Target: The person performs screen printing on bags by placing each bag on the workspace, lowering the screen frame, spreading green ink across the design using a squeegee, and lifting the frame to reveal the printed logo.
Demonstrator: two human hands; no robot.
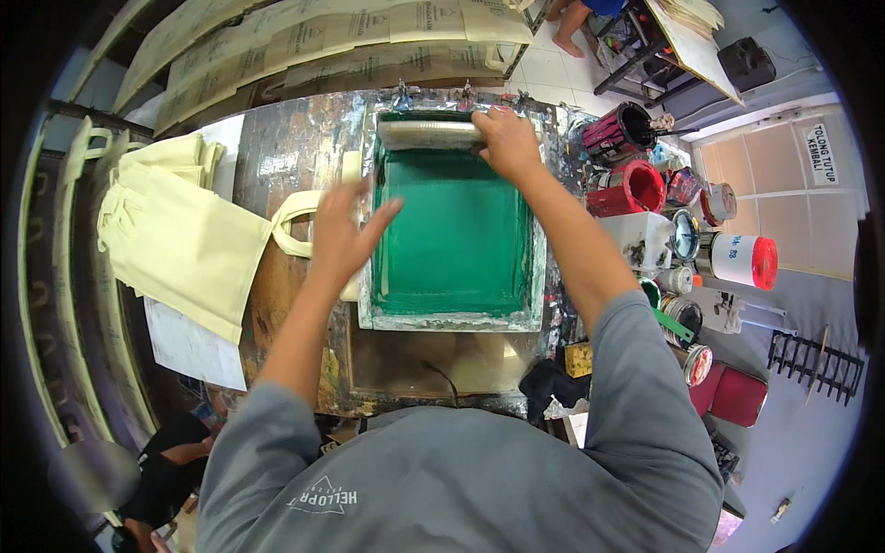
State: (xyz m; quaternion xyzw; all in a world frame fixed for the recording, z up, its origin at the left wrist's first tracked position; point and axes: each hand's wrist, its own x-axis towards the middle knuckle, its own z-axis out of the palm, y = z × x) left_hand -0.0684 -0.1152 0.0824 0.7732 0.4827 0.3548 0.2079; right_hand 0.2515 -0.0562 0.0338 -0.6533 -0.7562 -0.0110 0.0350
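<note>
A screen-printing frame (452,322) with a green mesh (452,235) lies on the worktable in front of me. Across its far end rests a pale squeegee (429,135), and my right hand (509,146) has its fingers closed over the right end. My left hand (343,229) hovers by the frame's left side, slightly smeared by motion, with the thumb spread from the fingers and nothing in it. Under that side a cream fabric bag sticks out, its looped handle (293,224) showing; the rest is hidden beneath the frame.
A stack of cream bags (184,226) lies on the left of the stained worktable (277,138). Paint cans and a red tub (627,189) crowd the right side. Drying racks with bags (323,41) stand beyond. Another person (175,461) is at lower left; a black cloth (550,387) lies near right.
</note>
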